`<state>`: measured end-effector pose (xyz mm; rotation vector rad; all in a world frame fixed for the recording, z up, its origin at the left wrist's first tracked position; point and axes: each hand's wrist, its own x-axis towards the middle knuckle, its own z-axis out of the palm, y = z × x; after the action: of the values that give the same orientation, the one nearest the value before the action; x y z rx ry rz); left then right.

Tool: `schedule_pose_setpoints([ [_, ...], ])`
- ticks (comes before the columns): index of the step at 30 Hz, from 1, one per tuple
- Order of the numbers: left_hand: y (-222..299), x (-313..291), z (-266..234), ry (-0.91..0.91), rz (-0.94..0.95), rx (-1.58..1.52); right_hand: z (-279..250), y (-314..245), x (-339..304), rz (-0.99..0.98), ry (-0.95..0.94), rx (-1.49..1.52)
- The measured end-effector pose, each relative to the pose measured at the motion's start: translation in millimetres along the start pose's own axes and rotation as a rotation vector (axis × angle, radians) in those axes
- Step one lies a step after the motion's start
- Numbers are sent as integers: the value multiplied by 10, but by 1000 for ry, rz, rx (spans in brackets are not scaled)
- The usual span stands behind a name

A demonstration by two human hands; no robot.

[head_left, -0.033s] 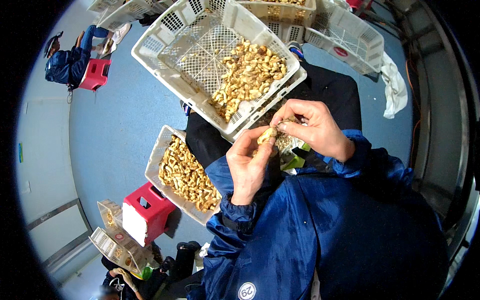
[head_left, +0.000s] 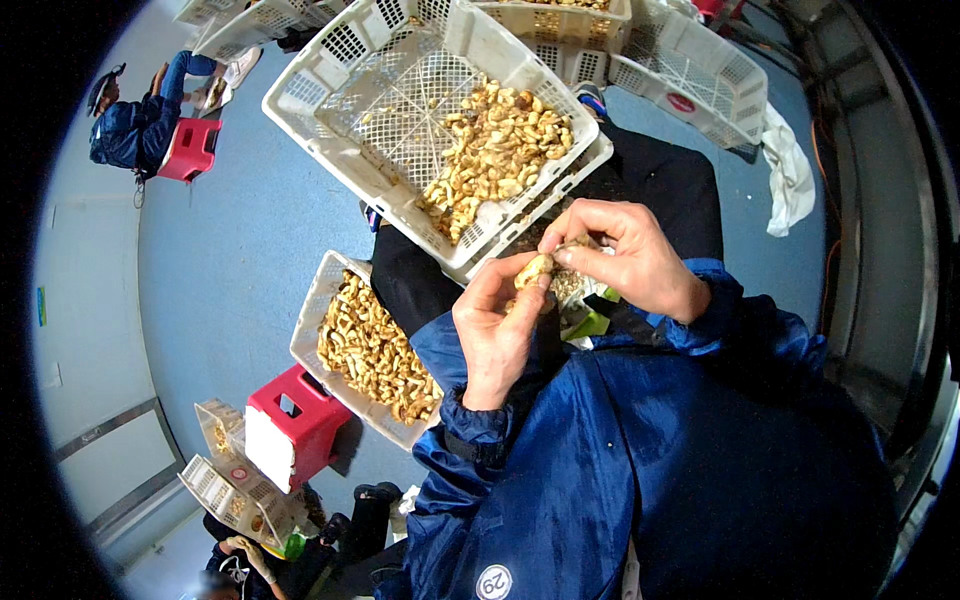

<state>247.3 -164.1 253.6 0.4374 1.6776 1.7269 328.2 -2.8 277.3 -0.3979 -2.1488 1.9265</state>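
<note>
Over my lap, my left hand (head_left: 497, 325) pinches a small yellowish-brown mushroom (head_left: 535, 270) between thumb and fingers. My right hand (head_left: 632, 255) is closed beside it, its fingertips meeting at the mushroom's upper end. A brownish lump shows partly under the right fingers; they hide what it is. Just beyond my hands, a white mesh crate (head_left: 345, 165) rests in front of my knees on another crate, with a heap of similar mushrooms (head_left: 500, 145) along its right side. Below my hands lie pale scraps (head_left: 572, 288) and something green (head_left: 590, 322), partly covered.
At my left is a second crate (head_left: 310, 325) full of mushrooms, near a red stool (head_left: 315, 425). More crates (head_left: 700, 85) and a white cloth (head_left: 790, 175) lie at the far right. One person (head_left: 135, 125) sits far left; another (head_left: 250, 560) is at lower left.
</note>
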Motion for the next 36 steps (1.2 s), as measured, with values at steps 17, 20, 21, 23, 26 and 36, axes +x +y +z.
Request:
schedule_pose_setpoints([
  [17,-13,23,2,-9,244,232,-66,100,10,169,-46,244],
  [20,-71,50,-29,27,415,374,-50,95,-14,150,-114,365],
  [21,-47,56,-25,23,455,425,-47,88,-15,165,-104,357],
  [23,-45,56,-7,7,419,398,-48,73,-15,196,-83,345],
  [26,-86,41,20,-7,249,195,-31,105,-24,37,-87,285],
  [36,-121,38,66,29,296,177,11,112,-25,69,11,243],
])
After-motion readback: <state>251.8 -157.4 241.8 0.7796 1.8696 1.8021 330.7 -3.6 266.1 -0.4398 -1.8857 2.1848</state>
